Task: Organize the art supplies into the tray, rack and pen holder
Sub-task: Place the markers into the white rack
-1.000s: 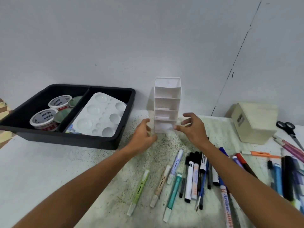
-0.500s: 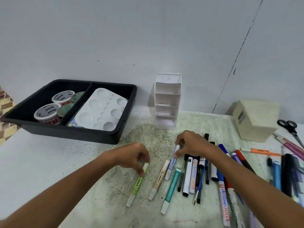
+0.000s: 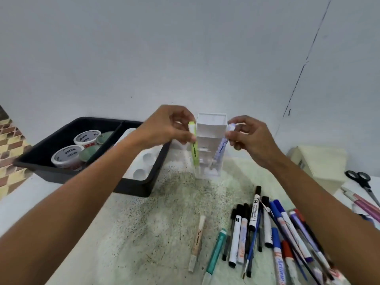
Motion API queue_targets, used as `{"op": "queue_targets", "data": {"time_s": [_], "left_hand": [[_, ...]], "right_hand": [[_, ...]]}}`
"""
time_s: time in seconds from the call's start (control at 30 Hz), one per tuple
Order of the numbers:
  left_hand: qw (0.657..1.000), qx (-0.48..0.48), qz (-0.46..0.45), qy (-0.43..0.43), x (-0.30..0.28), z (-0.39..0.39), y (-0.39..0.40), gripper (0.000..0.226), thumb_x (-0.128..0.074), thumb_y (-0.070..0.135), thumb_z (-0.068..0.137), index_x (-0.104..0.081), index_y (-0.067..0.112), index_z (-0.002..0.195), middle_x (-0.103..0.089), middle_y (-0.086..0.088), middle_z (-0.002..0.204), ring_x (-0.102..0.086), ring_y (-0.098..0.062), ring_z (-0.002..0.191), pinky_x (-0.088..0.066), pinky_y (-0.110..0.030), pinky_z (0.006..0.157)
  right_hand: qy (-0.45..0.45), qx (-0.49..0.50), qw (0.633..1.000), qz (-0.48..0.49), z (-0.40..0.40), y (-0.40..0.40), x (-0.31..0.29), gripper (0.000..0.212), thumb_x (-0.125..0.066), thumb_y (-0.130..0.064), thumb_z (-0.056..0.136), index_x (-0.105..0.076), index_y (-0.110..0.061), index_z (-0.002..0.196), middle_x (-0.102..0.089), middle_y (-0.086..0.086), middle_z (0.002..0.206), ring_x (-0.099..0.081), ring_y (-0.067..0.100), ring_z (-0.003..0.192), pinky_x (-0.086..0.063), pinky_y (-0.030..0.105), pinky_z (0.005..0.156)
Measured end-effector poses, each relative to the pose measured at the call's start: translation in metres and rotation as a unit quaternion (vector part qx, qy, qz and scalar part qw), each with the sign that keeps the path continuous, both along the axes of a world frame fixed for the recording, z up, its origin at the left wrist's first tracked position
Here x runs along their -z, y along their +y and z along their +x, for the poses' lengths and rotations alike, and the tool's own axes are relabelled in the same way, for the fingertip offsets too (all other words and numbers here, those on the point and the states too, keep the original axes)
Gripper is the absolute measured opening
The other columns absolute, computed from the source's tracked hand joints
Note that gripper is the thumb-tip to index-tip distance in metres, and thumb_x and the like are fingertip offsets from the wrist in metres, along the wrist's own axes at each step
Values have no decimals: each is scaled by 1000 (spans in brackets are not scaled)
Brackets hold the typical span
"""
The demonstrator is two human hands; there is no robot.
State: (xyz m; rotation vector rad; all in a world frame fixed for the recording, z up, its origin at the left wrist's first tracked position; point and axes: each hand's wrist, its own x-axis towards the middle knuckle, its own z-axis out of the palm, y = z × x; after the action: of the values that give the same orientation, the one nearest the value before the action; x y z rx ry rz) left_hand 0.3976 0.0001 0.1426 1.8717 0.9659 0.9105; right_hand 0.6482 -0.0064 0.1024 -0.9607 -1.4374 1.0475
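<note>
Both hands have risen to the rack (image 3: 211,128), left hand (image 3: 164,126) pinching a green highlighter (image 3: 194,151), right hand (image 3: 248,134) a blue marker (image 3: 221,149).

The white rack (image 3: 211,147) stood close against the wall, flanked by both hands (image 3: 164,128) (image 3: 249,136), each holding a pen upright in front of it. Left of the rack the black tray (image 3: 131,188) blocked the way. In front of the rack lay bare speckled tabletop (image 3: 164,212), then scattered markers (image 3: 255,229) nearer.

2 hands (image 3: 164,128), 1 rack (image 3: 211,130), 1 tray (image 3: 131,188), 1 scissors (image 3: 359,179).
</note>
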Motion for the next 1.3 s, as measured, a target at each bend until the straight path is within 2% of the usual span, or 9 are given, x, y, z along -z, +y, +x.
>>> {"op": "queue_targets", "data": {"time_s": [0.17,0.27,0.37,0.67,0.77,0.87,1.03,1.17,1.3], "left_hand": [[988,-63,138,-26,-60,19,38,34,-82,-9,62,-61,9,80,-62,-12,76,-67,-28,66,-55,-29,62],[969,-98,221,46,-58,36,58,36,-85,-3,58,-59,16,73,-61,-2,70,-62,-16,61,-53,-28,58],[956,-86,264,98,-39,49,70,30,-81,-3,58,-60,10,74,-62,-7,71,-62,-23,64,-55,-41,64],[972,-39,204,112,3,62,69,21,-85,8,66,-67,5,77,-68,0,72,-67,-13,68,-53,-21,66],[975,-35,196,100,6,64,64,23,-86,14,67,-68,4,78,-68,-2,73,-64,-7,64,-54,-20,65],[981,-45,174,77,9,64,58,21,-84,7,68,-67,0,80,-69,-9,77,-68,-17,68,-57,-26,69],[983,-66,168,35,16,67,51,20,-82,0,67,-67,1,81,-70,-12,81,-70,-21,73,-54,-20,68],[981,-79,175,8,25,70,47,20,-82,1,69,-66,5,81,-70,-12,84,-70,-21,77,-57,-24,75],[973,-75,215,27,31,66,48,23,-79,2,72,-68,9,91,-70,-4,90,-68,-12,86,-54,-22,86]], "right_hand": [[27,93,986,138,0,22,-67,24,-69,8,79,-60,-12,89,-64,5,68,-63,23,57,-50,28,52],[-74,126,972,184,-4,32,-75,23,-69,5,77,-60,-12,89,-61,6,74,-64,23,58,-52,28,52],[-182,114,958,193,-6,37,-64,21,-69,5,77,-62,-12,88,-62,4,75,-64,16,57,-53,28,52],[-323,70,930,160,-2,47,-30,10,-78,-6,72,-73,-8,81,-69,2,75,-57,9,62,-45,21,64],[-337,60,926,158,-1,46,-30,10,-80,-10,73,-74,-9,82,-70,2,76,-60,12,66,-44,16,63],[-345,52,925,151,0,44,-32,12,-79,-10,74,-75,-10,85,-71,0,79,-65,13,74,-44,8,62],[-358,57,920,148,0,44,-28,13,-75,-6,75,-73,-10,87,-70,-1,85,-65,17,85,-51,19,74],[-358,78,918,152,0,43,-23,14,-73,-5,77,-72,-8,91,-69,0,88,-65,20,90,-39,0,68],[-340,81,923,161,0,39,-19,27,-71,0,77,-68,-6,102,-67,2,95,-65,21,93,-40,-1,69]]}}
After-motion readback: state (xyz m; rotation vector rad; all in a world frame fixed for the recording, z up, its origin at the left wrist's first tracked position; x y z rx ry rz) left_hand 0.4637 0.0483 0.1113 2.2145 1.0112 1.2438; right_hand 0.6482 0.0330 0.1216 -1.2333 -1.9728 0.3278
